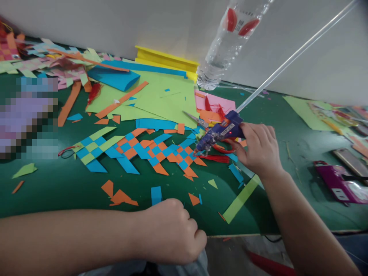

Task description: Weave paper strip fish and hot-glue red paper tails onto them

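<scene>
My right hand (260,149) is wrapped around the handle of a blue hot glue gun (220,132), with a long clear glue stick (293,57) coming out of its back end. The gun's nozzle points down-left at the right end of a woven paper fish chain (156,153) in blue, orange and green strips. A red tassel (217,158) lies just under the nozzle, and scissors (195,119) lie partly hidden behind the gun. Near the table's front edge, my left hand (175,232) is curled into a fist, apart from the chain, with nothing visible in it.
Green paper sheets (166,96) and a blue sheet (113,74) lie at the back. A water bottle (221,50) stands by the wall. Paper scraps (122,196) are scattered in front. A purple pouch (339,182) and a phone (349,163) are at right.
</scene>
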